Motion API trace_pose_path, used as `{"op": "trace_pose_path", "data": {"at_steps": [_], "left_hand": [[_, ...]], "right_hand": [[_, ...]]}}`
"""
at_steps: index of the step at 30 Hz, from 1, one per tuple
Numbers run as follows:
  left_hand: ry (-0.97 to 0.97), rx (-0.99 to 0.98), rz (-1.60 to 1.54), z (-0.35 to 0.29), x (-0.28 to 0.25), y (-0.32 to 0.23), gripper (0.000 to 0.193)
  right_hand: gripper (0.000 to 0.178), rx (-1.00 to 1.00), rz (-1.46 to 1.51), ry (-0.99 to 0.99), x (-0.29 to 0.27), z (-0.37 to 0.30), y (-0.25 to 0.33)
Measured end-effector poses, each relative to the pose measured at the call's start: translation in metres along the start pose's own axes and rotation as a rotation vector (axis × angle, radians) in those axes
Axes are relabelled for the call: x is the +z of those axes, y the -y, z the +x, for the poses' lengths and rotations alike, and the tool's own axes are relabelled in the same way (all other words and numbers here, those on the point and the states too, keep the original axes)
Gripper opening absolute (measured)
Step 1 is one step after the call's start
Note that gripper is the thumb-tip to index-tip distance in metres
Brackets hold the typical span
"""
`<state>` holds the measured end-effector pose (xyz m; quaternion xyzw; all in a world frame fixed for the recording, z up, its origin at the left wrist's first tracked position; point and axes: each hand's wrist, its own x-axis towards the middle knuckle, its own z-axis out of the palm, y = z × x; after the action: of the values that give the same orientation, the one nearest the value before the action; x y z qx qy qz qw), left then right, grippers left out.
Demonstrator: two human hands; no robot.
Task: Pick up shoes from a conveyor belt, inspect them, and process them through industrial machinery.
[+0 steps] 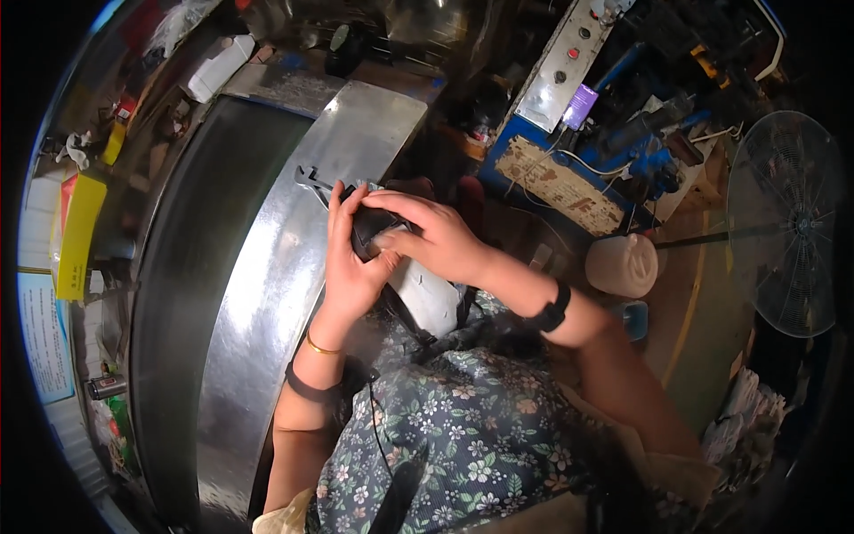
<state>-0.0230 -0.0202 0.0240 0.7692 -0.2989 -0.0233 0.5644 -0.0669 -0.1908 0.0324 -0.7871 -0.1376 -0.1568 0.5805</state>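
Note:
Both hands meet in front of my body, just beyond the near edge of a shiny metal sheet surface [258, 294]. My left hand [350, 258] has its fingers raised along the left side of a dark, black-looking piece [369, 230]. From the right, my right hand [431, 231] curls over the same piece, thumb and fingertips pressed on it. A grey metal part with a notched end [311, 180] sticks out past the left fingertips; whether it joins the black piece is hidden. Below the hands lies a whitish, smooth-looking object [427, 298] near my lap, its kind unclear.
A dark belt-like strip [196, 231] runs left of the metal surface. A blue machine with a button panel [556, 67] stands at the far right. Further right are a pale bucket [623, 265] and a large fan [798, 222]. A white jug [220, 68] lies at the far left.

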Motion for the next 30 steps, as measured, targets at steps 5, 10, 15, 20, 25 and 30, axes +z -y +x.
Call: {"op": "trace_pose_path", "data": {"at_steps": [5,10,15,20,25,30], "left_hand": [[-0.154,0.077,0.109,0.010,-0.007,0.010,0.064],[-0.054,-0.392,-0.577,0.025,-0.018,-0.010,0.053],[-0.038,-0.411,-0.537,-0.012,-0.002,0.007,0.058],[-0.027,-0.451,-0.577,-0.017,-0.009,0.007,0.056],[-0.035,-0.409,-0.541,-0.011,-0.003,0.024,0.055],[-0.028,-0.408,-0.516,-0.004,-0.006,0.027,0.055]], "right_hand": [[0.040,0.397,0.068,-0.185,0.018,-0.093,-0.026],[0.024,0.525,0.565,-0.056,-0.026,-0.057,-0.007],[0.049,1.089,0.944,-0.200,-0.009,-0.051,-0.002],[0.049,0.846,0.082,0.342,-0.009,-0.049,-0.012],[0.042,0.294,-0.598,0.300,-0.005,-0.030,-0.002],[0.035,-0.127,-1.238,0.253,0.016,-0.012,0.016]]}}
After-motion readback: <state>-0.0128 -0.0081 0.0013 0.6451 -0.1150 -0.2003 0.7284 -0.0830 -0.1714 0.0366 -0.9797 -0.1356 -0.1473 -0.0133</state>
